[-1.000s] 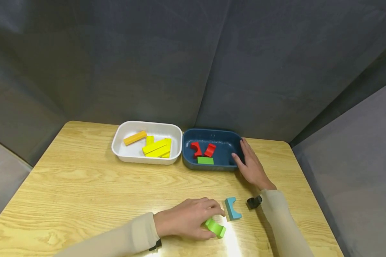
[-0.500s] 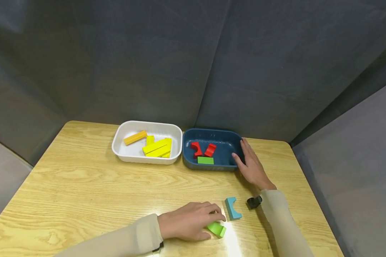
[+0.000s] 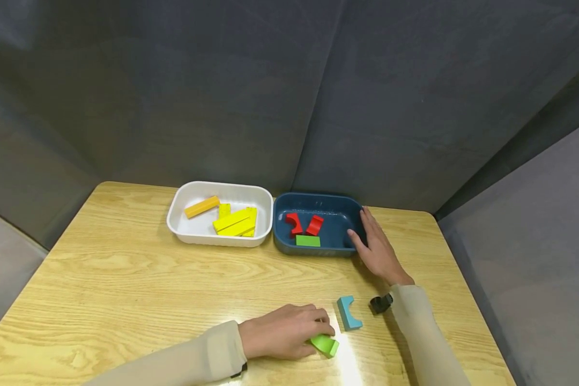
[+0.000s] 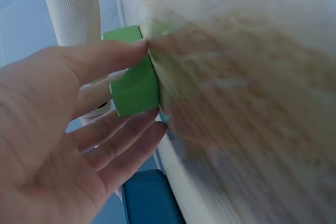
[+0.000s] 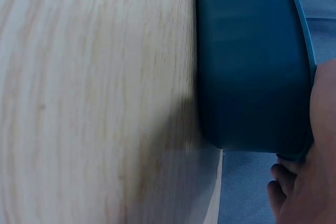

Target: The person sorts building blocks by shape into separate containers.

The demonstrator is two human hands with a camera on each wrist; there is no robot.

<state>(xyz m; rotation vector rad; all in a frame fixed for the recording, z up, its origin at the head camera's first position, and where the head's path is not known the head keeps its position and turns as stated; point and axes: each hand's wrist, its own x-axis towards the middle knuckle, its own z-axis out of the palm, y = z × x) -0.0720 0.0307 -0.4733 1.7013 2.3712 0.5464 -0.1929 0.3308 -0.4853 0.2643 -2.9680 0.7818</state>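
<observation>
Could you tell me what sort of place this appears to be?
Probably a small staged sorting booth rather than a home: a wooden table closed in by grey fabric walls, with a white tray and a blue tray holding coloured wooden blocks.

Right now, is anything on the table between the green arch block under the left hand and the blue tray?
Nothing visible. The left hand grips the green arch block; the light blue block lies just right of a straight line to the blue tray, which the right hand steadies.

Glossy wood-grain table [image 3: 125, 279], smooth plastic blue tray [image 3: 340, 202].
</observation>
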